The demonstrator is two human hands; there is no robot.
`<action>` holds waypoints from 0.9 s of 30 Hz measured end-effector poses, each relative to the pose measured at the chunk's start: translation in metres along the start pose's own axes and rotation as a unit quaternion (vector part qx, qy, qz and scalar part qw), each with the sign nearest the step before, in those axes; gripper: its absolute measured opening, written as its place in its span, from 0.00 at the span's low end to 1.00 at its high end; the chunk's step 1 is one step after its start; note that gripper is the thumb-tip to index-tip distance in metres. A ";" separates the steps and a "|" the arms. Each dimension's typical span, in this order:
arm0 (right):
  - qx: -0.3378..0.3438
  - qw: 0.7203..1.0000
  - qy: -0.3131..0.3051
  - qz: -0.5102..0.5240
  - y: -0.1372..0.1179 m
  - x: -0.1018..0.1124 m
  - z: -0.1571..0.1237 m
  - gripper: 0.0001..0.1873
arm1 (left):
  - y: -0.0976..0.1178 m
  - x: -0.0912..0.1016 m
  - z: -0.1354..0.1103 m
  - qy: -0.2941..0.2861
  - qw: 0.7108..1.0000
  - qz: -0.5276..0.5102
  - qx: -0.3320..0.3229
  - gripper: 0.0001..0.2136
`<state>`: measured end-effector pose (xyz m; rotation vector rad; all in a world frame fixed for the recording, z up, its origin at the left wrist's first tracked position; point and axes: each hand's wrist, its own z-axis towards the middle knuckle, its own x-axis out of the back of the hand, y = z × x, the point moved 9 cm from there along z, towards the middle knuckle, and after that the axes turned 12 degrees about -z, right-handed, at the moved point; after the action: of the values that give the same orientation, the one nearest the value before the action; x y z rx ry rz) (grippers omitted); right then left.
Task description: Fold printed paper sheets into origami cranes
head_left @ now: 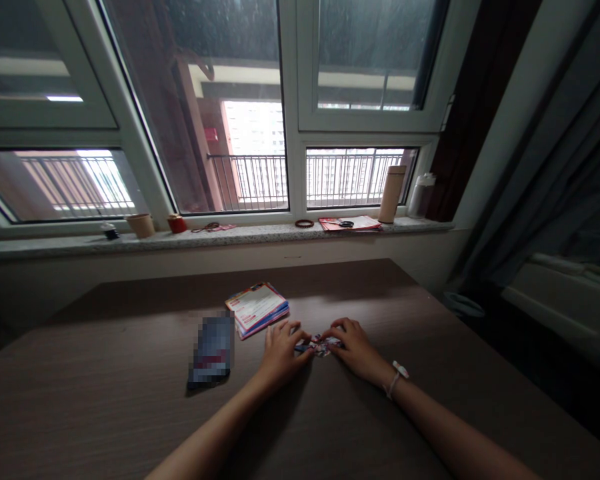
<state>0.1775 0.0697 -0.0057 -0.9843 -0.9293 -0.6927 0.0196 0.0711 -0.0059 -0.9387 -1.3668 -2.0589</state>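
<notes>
The left hand (281,351) and right hand (355,349) have fingers clamped on the small, crumpled, multicoloured sheet (322,347) at nine and three o'clock; light, even pressure should suit it.

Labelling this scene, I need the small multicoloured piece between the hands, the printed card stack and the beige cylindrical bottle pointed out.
Small multicoloured piece (323,347): head view, its exposed middle.
Printed card stack (259,306): head view, top card's face.
Beige cylindrical bottle (393,195): head view, body's middle.

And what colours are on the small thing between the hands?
The small thing looks mottled whitish, reddish and dark in the head view.
</notes>
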 end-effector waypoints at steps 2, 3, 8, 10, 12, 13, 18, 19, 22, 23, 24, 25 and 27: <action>-0.004 1.000 -0.003 -0.004 0.000 -0.001 0.001 0.15 | 0.000 0.000 0.001 -0.003 1.000 0.000 0.007 0.10; -0.006 1.000 -0.007 -0.005 0.001 -0.002 0.002 0.15 | 0.000 0.001 0.001 -0.003 1.000 -0.001 0.009 0.10; -0.013 1.000 -0.026 0.003 0.003 -0.005 0.004 0.22 | 0.000 0.002 0.002 0.006 1.000 -0.004 0.007 0.10; -0.008 1.000 -0.029 0.009 0.004 -0.004 0.003 0.24 | 0.000 0.002 0.002 0.005 1.000 -0.005 0.007 0.10; -0.002 0.999 -0.030 0.012 0.005 -0.004 0.003 0.26 | -0.001 0.001 0.002 0.001 1.000 -0.006 0.010 0.10; 0.001 0.999 -0.030 0.012 0.005 -0.004 0.003 0.26 | -0.001 0.001 0.002 0.001 1.000 -0.007 0.012 0.10; 0.009 1.000 -0.022 0.016 0.007 -0.005 0.001 0.25 | -0.002 0.001 0.003 0.007 1.000 -0.016 0.017 0.09; 0.010 1.000 -0.014 0.017 0.007 -0.004 0.000 0.23 | -0.001 0.001 0.003 0.005 1.000 -0.019 0.019 0.09; 0.011 1.000 0.018 0.022 0.005 0.000 -0.002 0.15 | 0.001 0.001 0.003 0.005 0.999 -0.033 0.020 0.10; 0.010 0.999 0.029 0.026 0.005 0.001 -0.002 0.15 | 0.002 0.002 0.003 0.007 0.999 -0.038 0.017 0.10; 0.008 0.999 0.039 0.031 0.006 0.002 -0.002 0.15 | 0.004 0.003 0.003 0.011 0.999 -0.045 0.011 0.10; 0.007 0.998 0.046 0.036 0.007 0.002 -0.002 0.16 | 0.006 0.004 0.002 0.015 0.999 -0.052 0.002 0.10; 0.007 0.997 0.052 0.048 0.009 0.002 -0.001 0.15 | 0.010 0.005 0.002 0.022 0.997 -0.070 -0.017 0.11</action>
<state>0.1859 0.0722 -0.0077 -0.9656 -0.7884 -0.6493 0.0242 0.0687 0.0044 -0.8286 -1.4139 -2.1995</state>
